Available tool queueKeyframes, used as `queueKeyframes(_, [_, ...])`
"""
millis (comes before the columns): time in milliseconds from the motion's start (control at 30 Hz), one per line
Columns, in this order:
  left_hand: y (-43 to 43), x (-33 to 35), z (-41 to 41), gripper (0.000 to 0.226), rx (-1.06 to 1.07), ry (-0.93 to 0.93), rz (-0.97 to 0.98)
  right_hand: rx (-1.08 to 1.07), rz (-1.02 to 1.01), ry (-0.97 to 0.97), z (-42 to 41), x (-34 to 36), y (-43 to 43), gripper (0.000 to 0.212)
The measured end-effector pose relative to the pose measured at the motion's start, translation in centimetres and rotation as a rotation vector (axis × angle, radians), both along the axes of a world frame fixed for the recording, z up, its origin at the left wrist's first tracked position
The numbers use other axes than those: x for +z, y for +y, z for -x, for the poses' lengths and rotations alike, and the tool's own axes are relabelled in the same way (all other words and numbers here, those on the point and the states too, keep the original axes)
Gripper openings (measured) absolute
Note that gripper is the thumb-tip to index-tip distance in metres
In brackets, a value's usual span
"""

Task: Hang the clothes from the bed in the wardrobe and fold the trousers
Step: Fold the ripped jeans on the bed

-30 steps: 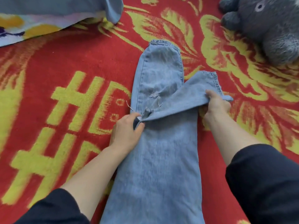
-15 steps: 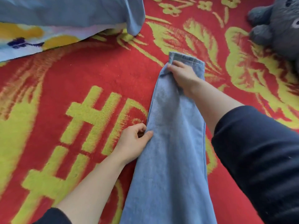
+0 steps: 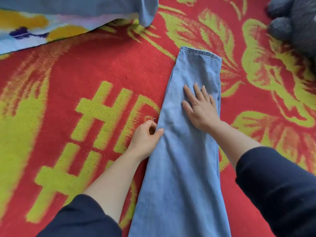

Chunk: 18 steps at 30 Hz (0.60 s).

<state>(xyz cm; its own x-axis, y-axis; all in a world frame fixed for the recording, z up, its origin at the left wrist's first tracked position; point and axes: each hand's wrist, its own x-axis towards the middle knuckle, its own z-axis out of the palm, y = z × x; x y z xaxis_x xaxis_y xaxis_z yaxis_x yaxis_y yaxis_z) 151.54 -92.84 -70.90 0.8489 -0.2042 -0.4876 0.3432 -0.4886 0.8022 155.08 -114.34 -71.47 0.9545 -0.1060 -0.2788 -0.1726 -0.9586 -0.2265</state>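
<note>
Light blue jeans (image 3: pixel 181 168) lie lengthwise on the red and yellow blanket (image 3: pixel 85 69), one leg stacked on the other, hems at the far end. My right hand (image 3: pixel 200 108) lies flat on the upper leg with straight, spread fingers. At the left edge of the jeans, about knee height, my left hand (image 3: pixel 147 135) pinches the denim, thumb on top and fingers curled under the edge.
A pale blue quilt with yellow and purple patches (image 3: pixel 51 19) lies at the top left. In the top right corner sits a grey plush toy (image 3: pixel 294 21). The jeans run off the bottom edge of the view.
The right hand swung the loose leg over onto the other leg, let go of the hem and slid back to lie flat. The left hand stayed at the left edge.
</note>
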Motion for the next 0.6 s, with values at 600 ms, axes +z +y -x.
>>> queueKeyframes(600, [9.4,1.9,27.2,0.033,0.02,0.279,-0.061,-0.865,-0.548,0.092,38.7,3.6,7.4,0.068])
